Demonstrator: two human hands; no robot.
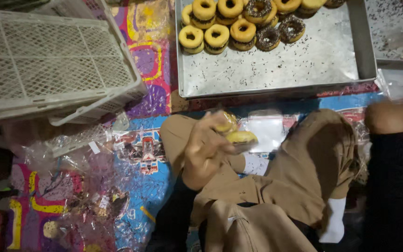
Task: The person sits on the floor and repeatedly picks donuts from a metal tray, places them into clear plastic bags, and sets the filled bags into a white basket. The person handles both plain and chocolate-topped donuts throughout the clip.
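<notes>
Yellow doughnuts [235, 132] in left hand [204, 151]

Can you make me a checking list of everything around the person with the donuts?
Surface: colourful patterned mat on the floor.
Job's things: two plain donuts in the left hand; metal tray holding plain and chocolate-sprinkled donuts, loose sprinkles scattered on it.
Clutter: clear plastic bags at the left; white plastic crate.
Hands: left hand grips the donuts; right hand reaches right, blurred.
Cables: nothing seen.
Surroundings: person's folded legs in tan trousers, white socks.
</notes>
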